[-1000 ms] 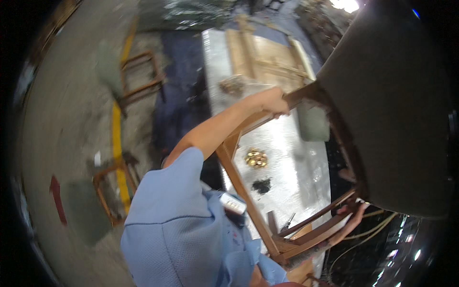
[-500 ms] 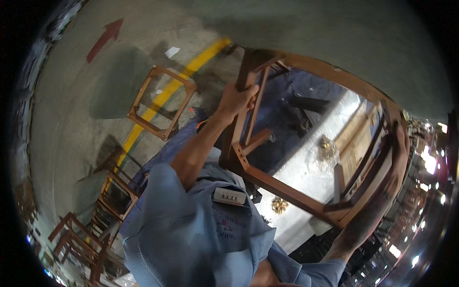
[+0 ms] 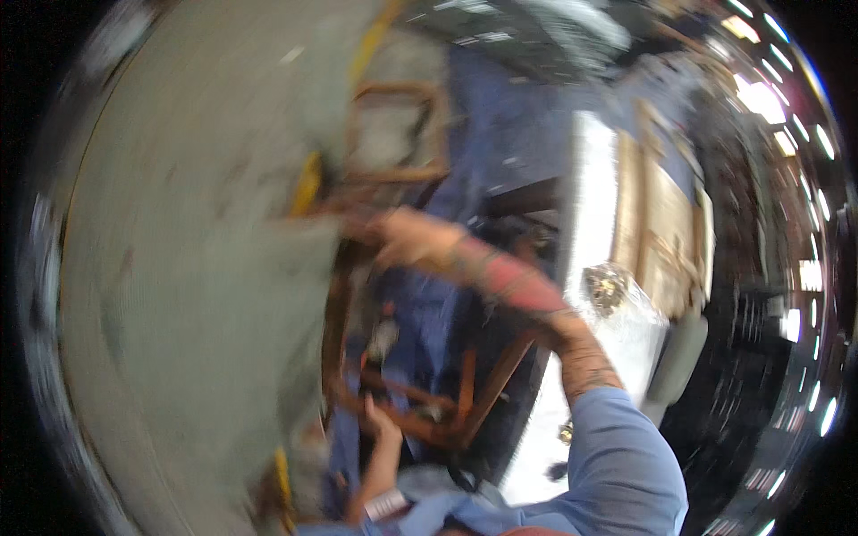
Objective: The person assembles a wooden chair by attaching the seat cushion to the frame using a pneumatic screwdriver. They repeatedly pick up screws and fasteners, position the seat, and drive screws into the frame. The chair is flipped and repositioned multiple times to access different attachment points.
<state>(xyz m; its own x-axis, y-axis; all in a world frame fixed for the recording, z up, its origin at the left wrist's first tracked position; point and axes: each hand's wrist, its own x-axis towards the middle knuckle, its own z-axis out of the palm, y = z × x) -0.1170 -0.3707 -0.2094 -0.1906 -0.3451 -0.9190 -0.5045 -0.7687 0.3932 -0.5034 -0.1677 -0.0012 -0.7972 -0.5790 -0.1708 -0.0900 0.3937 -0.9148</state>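
Note:
A brown wooden chair frame (image 3: 420,427) with inner braces is held between my two hands, tilted and blurred by motion. Low in the picture, my left hand (image 3: 384,427) grips its near corner, the thumb lying along a rail. My right hand (image 3: 407,239) reaches across from the right and closes around the frame's far end. Blur smears its fingers, and the frame's far tip fades into the floor.
Another brown wooden frame (image 3: 440,134) lies beyond my right hand, beside blue sheeting (image 3: 509,125). To the right is a long white surface (image 3: 588,170) with pale wooden pieces (image 3: 657,192) and a clear bag of gold-coloured parts (image 3: 608,288). Yellow marking (image 3: 308,183) runs across the grey floor.
The view has turned, and the chair frame has swung to the left with me. My right hand has come across to the left; my left hand is now lower and nearer my body.

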